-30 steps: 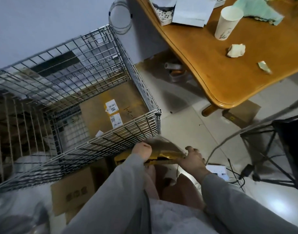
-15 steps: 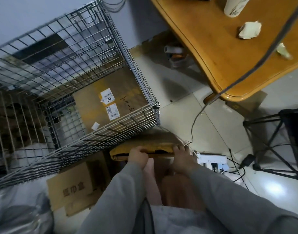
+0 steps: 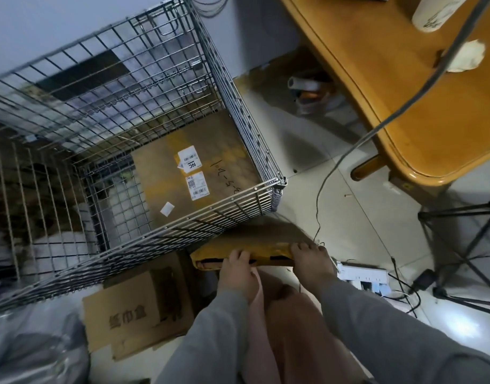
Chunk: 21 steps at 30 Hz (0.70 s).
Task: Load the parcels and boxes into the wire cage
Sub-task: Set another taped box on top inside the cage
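The wire cage (image 3: 238,198) stands on the floor to my left, open at the top. A large brown box (image 3: 219,162) with white labels lies inside it at the bottom. Just below the cage's near corner both hands hold a flat yellow-brown parcel (image 3: 255,242) by its near edge. My left hand (image 3: 237,273) grips the left part of that edge, my right hand (image 3: 311,261) grips the right part. A brown box with printed characters (image 3: 127,314) lies on the floor at the cage's near side.
A wooden table (image 3: 404,120) with a paper cup (image 3: 435,12) fills the upper right. A grey cable (image 3: 349,151) hangs from it to the floor. A white power strip (image 3: 360,275) and a black tripod (image 3: 465,253) stand at right. A grey bag (image 3: 30,350) lies at lower left.
The view has tilted down and left, so the cage appears higher in the frame. Both hands keep hold of the yellow-brown parcel, which has shifted slightly toward me.
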Tool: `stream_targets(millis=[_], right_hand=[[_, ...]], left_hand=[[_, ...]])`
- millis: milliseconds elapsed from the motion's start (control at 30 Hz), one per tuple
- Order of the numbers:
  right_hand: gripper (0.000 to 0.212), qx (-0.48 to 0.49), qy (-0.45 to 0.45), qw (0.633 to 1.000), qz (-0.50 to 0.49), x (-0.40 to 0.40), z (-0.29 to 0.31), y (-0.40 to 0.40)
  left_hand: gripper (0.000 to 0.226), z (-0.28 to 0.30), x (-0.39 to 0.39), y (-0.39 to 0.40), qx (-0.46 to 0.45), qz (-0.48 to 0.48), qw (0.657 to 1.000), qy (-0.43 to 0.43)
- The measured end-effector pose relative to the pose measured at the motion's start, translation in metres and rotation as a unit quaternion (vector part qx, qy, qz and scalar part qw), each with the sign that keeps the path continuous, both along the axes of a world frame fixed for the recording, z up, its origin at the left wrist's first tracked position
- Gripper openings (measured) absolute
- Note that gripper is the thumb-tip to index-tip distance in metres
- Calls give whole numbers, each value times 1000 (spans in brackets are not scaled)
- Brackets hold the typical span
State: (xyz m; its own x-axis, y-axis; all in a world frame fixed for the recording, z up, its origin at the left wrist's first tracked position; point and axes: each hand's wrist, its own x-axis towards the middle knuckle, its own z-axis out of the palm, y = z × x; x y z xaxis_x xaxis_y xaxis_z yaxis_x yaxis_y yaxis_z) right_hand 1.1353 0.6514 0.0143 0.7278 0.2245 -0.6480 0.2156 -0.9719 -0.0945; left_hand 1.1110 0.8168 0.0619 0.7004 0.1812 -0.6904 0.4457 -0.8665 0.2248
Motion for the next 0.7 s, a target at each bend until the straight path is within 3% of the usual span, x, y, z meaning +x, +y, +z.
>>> stream_targets(millis=[133,267,500,700], right_hand=[[43,33,-8,999,-1,9,7,-3],[34,65,-17,998,-22,16,28,-8],[31,74,-16,996,41,10,84,-22],[27,69,-14,995,64,18,150,-10]], left_hand=[[36,5,9,-3,138,-110,983,-50],[36,14,19,-5,185,-167,966,-63],[67,42,25,-7,79,-251,965,-4],[33,99,37,-3,35,-269,963,3]])
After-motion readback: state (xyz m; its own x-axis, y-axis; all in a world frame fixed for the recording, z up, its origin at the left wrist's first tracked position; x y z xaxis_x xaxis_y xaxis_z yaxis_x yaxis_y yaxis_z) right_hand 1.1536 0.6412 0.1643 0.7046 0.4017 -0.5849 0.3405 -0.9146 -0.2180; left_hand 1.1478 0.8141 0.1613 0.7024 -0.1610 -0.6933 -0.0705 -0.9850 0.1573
